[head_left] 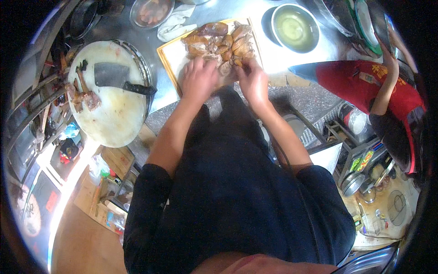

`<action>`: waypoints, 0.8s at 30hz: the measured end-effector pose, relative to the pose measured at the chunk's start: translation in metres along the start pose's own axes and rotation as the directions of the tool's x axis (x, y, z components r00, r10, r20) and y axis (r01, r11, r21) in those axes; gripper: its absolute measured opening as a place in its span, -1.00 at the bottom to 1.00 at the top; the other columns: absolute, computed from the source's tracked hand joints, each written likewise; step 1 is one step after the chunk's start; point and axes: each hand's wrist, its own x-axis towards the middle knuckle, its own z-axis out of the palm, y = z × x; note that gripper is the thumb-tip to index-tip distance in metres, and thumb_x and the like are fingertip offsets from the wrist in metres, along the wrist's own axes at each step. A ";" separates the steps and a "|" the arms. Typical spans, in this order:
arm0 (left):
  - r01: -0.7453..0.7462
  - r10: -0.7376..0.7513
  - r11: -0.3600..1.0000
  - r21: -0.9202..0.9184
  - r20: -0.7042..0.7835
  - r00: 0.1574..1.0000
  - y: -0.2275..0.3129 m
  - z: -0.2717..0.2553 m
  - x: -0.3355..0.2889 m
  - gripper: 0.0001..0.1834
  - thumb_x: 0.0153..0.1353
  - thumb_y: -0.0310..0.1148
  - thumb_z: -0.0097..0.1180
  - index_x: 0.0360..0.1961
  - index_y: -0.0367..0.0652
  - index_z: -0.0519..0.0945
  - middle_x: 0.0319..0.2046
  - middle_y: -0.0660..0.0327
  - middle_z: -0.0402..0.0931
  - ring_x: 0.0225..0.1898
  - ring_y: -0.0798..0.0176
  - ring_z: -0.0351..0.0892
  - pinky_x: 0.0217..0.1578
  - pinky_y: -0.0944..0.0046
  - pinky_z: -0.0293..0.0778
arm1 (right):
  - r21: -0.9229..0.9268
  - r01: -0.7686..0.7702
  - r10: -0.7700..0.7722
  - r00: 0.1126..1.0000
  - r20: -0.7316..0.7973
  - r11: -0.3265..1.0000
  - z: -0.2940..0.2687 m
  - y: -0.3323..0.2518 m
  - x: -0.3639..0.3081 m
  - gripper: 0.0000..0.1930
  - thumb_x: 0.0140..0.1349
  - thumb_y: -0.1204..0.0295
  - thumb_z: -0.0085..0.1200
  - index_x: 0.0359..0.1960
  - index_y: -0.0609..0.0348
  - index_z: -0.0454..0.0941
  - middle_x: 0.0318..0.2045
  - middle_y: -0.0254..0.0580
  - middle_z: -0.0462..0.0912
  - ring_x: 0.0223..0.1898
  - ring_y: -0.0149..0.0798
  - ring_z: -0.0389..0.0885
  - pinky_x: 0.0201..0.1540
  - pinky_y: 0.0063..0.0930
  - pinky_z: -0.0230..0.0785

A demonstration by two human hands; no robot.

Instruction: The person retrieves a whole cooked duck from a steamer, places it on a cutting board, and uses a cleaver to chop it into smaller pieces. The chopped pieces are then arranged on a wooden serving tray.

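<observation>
Brown cooked meat pieces (pixel 222 43), which look like poultry, lie in a pile on a wood-edged board (pixel 165 54) at the front of the steel table. My left hand (pixel 199 78) is at the near left of the pile. Its fingers point down at the board and are blurred, so what they hold, if anything, does not show. My right hand (pixel 253 81) is at the near right of the pile. Thumb and fingers are closed on a small brown meat piece (pixel 238 62) among the others.
On the left, a round chopping block (pixel 114 119) bears a cleaver (pixel 111 75) and meat scraps (pixel 82 95). A bowl of pale yellow liquid (pixel 296 29) stands right of the board. Behind lie a white cloth (pixel 175 23) and a bowl (pixel 151 13). A person in red (pixel 346 81) works at right.
</observation>
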 end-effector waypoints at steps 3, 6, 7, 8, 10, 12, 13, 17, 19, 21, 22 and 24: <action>0.013 -0.012 0.996 0.089 -0.011 1.000 -0.001 0.002 0.001 -0.77 0.26 -0.25 0.26 -0.08 -0.01 0.71 -0.09 0.08 0.57 0.04 -0.09 0.59 0.10 -0.16 0.49 | -0.029 0.064 -0.064 0.998 -0.017 0.998 0.005 0.002 -0.001 -0.76 0.34 0.43 0.35 -0.03 0.29 0.69 -0.17 0.23 0.78 -0.11 0.27 0.79 0.01 0.02 0.63; 0.022 -0.014 0.991 0.133 -0.067 0.998 0.003 0.004 0.000 -0.75 0.23 -0.25 0.31 -0.09 -0.03 0.69 -0.11 0.10 0.56 0.01 -0.09 0.59 0.06 -0.15 0.50 | -0.074 0.122 -0.127 0.990 -0.057 0.990 0.009 0.003 -0.002 -0.78 0.36 0.43 0.34 -0.06 0.29 0.70 -0.19 0.21 0.76 -0.14 0.29 0.77 -0.01 0.05 0.62; 0.033 -0.023 0.988 0.148 -0.071 0.997 0.006 0.005 0.000 -0.71 0.21 -0.25 0.35 -0.06 -0.02 0.69 -0.13 0.11 0.55 0.00 -0.10 0.60 0.04 -0.14 0.51 | -0.090 0.100 -0.106 0.992 -0.063 0.991 0.009 0.003 -0.002 -0.79 0.36 0.44 0.34 -0.07 0.29 0.70 -0.20 0.20 0.75 -0.15 0.30 0.76 -0.02 0.06 0.61; 0.042 -0.030 0.986 0.162 -0.076 0.997 0.010 0.006 0.000 -0.68 0.19 -0.25 0.39 -0.03 -0.02 0.69 -0.14 0.12 0.54 -0.02 -0.11 0.60 0.02 -0.13 0.53 | -0.087 0.098 -0.104 0.992 -0.074 0.991 0.010 0.003 -0.002 -0.80 0.36 0.44 0.34 -0.08 0.29 0.71 -0.19 0.19 0.74 -0.16 0.30 0.75 -0.03 0.06 0.61; -0.088 0.091 0.995 0.046 -0.064 0.994 0.017 0.007 0.003 -0.68 0.18 -0.27 0.38 -0.03 -0.01 0.68 -0.13 0.12 0.54 0.00 -0.10 0.61 0.03 -0.12 0.53 | -0.065 0.074 -0.080 0.993 -0.091 0.995 0.009 0.004 -0.003 -0.82 0.36 0.45 0.34 -0.09 0.28 0.73 -0.19 0.18 0.71 -0.18 0.30 0.74 -0.05 0.06 0.61; -0.143 0.143 0.990 0.000 -0.031 0.989 0.024 0.007 0.006 -0.68 0.16 -0.28 0.38 -0.04 0.00 0.67 -0.12 0.12 0.54 0.01 -0.09 0.61 0.04 -0.12 0.53 | -0.042 0.042 -0.046 0.994 -0.095 0.998 0.009 0.004 -0.004 -0.84 0.35 0.45 0.35 -0.12 0.28 0.74 -0.17 0.21 0.70 -0.18 0.29 0.74 -0.07 0.06 0.61; -0.133 0.133 0.991 0.014 0.001 0.991 0.026 0.007 0.008 -0.68 0.15 -0.28 0.38 -0.05 0.00 0.67 -0.11 0.12 0.54 0.01 -0.08 0.61 0.04 -0.12 0.53 | -0.014 0.068 -0.069 0.992 -0.110 0.998 0.009 0.004 -0.004 -0.85 0.35 0.45 0.35 -0.14 0.27 0.74 -0.16 0.22 0.70 -0.17 0.29 0.74 -0.08 0.05 0.61; -0.095 0.093 0.992 0.086 0.031 0.995 0.031 0.006 0.011 -0.68 0.12 -0.28 0.38 -0.07 0.02 0.67 -0.11 0.13 0.54 0.04 -0.06 0.60 0.05 -0.11 0.52 | -0.042 0.160 -0.165 0.977 -0.136 0.986 0.011 0.000 -0.003 -0.85 0.34 0.49 0.34 -0.16 0.34 0.76 -0.22 0.18 0.72 -0.20 0.19 0.76 -0.08 -0.07 0.60; -0.085 0.076 0.990 0.116 0.076 0.994 0.032 0.007 0.010 -0.67 0.10 -0.27 0.38 -0.08 0.00 0.67 -0.11 0.13 0.54 0.06 -0.06 0.58 0.06 -0.11 0.51 | -0.049 0.161 -0.166 0.980 -0.107 0.986 0.013 -0.004 -0.002 -0.86 0.36 0.49 0.31 -0.16 0.33 0.76 -0.21 0.19 0.73 -0.17 0.20 0.75 -0.06 -0.06 0.59; -0.067 0.057 0.988 0.136 0.072 0.996 0.033 0.008 0.010 -0.66 0.08 -0.27 0.39 -0.09 -0.01 0.66 -0.11 0.12 0.54 0.06 -0.06 0.57 0.07 -0.10 0.49 | -0.074 0.118 -0.123 0.990 -0.075 0.990 0.011 -0.007 0.000 -0.85 0.37 0.48 0.29 -0.15 0.32 0.77 -0.18 0.22 0.72 -0.15 0.22 0.75 -0.03 -0.05 0.59; -0.054 0.047 0.989 0.140 0.052 0.998 0.034 0.009 0.009 -0.66 0.08 -0.27 0.39 -0.09 -0.02 0.65 -0.10 0.11 0.54 0.06 -0.06 0.56 0.07 -0.10 0.49 | -0.073 0.127 -0.131 0.990 -0.057 0.989 0.009 -0.008 0.001 -0.84 0.37 0.47 0.28 -0.14 0.32 0.78 -0.17 0.23 0.72 -0.13 0.23 0.74 -0.02 -0.04 0.59; -0.027 0.025 0.990 0.136 0.022 0.999 0.036 0.008 0.010 -0.64 0.08 -0.28 0.39 -0.08 -0.04 0.65 -0.09 0.10 0.55 0.07 -0.07 0.56 0.08 -0.10 0.48 | -0.122 0.198 -0.199 0.980 0.006 0.972 0.002 -0.009 0.005 -0.82 0.39 0.47 0.26 -0.09 0.31 0.77 -0.14 0.25 0.72 -0.13 0.25 0.74 0.00 -0.01 0.59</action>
